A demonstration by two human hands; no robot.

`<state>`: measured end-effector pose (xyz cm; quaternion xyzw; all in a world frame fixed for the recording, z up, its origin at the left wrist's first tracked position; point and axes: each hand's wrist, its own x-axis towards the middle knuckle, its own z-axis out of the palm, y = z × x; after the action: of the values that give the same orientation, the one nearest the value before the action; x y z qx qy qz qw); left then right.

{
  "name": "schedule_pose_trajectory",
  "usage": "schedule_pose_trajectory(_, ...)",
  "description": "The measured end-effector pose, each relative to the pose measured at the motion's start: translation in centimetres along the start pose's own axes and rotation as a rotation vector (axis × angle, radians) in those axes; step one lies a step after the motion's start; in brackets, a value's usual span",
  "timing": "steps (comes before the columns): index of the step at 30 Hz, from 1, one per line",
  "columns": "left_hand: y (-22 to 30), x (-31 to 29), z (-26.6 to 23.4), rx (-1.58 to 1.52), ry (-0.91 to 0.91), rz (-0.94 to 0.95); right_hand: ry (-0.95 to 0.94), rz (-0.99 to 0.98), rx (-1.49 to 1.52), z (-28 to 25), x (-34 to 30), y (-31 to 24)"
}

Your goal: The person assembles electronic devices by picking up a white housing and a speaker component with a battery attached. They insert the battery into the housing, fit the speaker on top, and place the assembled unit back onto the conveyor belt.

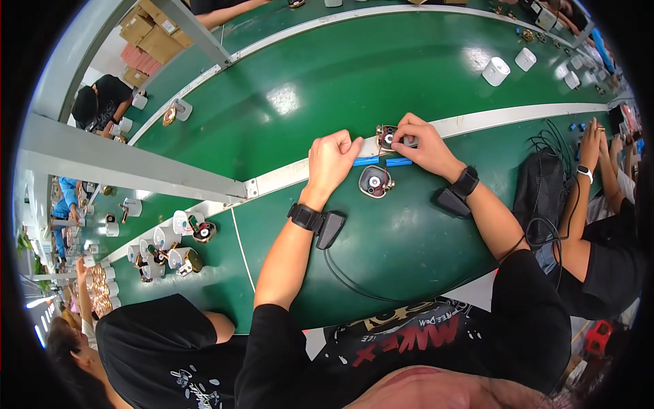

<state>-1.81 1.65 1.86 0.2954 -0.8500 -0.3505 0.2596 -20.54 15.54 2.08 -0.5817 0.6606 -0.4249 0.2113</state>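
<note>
A small round-coned speaker unit (387, 138) with red wires rests on the white rail in front of me. My right hand (424, 145) pinches at its right edge. Just left of it, my left hand (332, 161) is closed, thumb against curled fingers; anything in it is too small to make out. Below the hands lie two blue stick-shaped pieces, a left one (366, 161) and a right one (398, 162). A second speaker unit (375, 182) in a grey housing lies on the green table nearer to me, its cone facing up.
Several white housings with speaker parts (167, 238) stand at the left. White housings (496, 71) sit on the far green surface. A black pouch with cables (541, 184) lies at the right beside a co-worker's arm (579, 198). A metal post (136, 160) crosses the left side.
</note>
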Motion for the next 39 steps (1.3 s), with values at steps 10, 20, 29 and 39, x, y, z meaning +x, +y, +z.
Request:
schedule_pose_trajectory(10,1.4,-0.4,-0.4,0.093,-0.182,0.214,0.121,-0.085,-0.004,0.3,0.0,1.3)
schedule_pose_trajectory(20,0.9,0.3,0.2,0.057,-0.122,0.136,0.102,-0.065,0.0,0.1,0.6,1.5)
schedule_pose_trajectory(29,1.0,0.2,0.3,0.071,-0.144,0.066,0.112,-0.061,-0.019,0.3,0.2,1.6)
schedule_pose_trajectory(39,1.1,0.0,-0.2,0.072,-0.206,0.167,0.13,-0.063,-0.014,0.3,0.2,1.4)
